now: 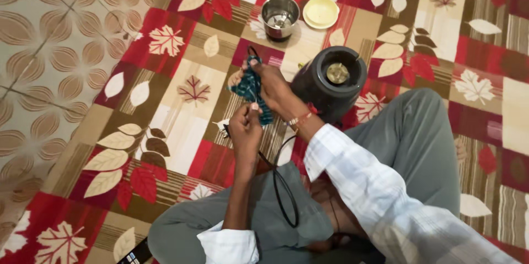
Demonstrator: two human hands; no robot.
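I sit cross-legged on a leaf-patterned mat (182, 104). My right hand (275, 90) grips a dark green checked cloth (250, 87) and presses it around a black power cord (284, 187). My left hand (245, 126) pinches the same cord just below the cloth, close to the plug (223, 128). The cord loops down over my lap. A black mixer base (330, 82) stands right beside my right hand, its metal coupler facing up.
A steel grinder jar (280, 17) and a pale yellow round lid (320, 11) lie on the mat beyond the mixer base. Tiled floor (55, 32) borders the mat at left. A dark remote-like object (135, 254) lies by my left knee.
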